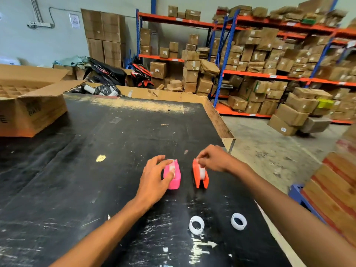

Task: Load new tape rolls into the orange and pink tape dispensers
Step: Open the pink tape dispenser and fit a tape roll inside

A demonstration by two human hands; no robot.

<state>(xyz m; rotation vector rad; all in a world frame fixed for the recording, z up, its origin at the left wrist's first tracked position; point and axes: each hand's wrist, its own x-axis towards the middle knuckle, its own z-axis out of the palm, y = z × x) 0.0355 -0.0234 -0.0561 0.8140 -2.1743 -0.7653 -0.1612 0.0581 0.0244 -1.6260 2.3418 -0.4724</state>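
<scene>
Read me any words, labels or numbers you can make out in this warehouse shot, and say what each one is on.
"RA": partial dark print on the side of the open cardboard box at the table's left; the rest is cut off or blurred.
Paper notice on the wall: too small to read.
Labels on the shelf boxes: blurred, unreadable.
Pink dispenser, orange dispenser: no text visible.

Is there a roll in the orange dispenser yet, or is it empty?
Loaded: a white tape roll sits between the orange dispenser walls, with the right hand at its front end. Two white rings lie loose on the table.
</scene>
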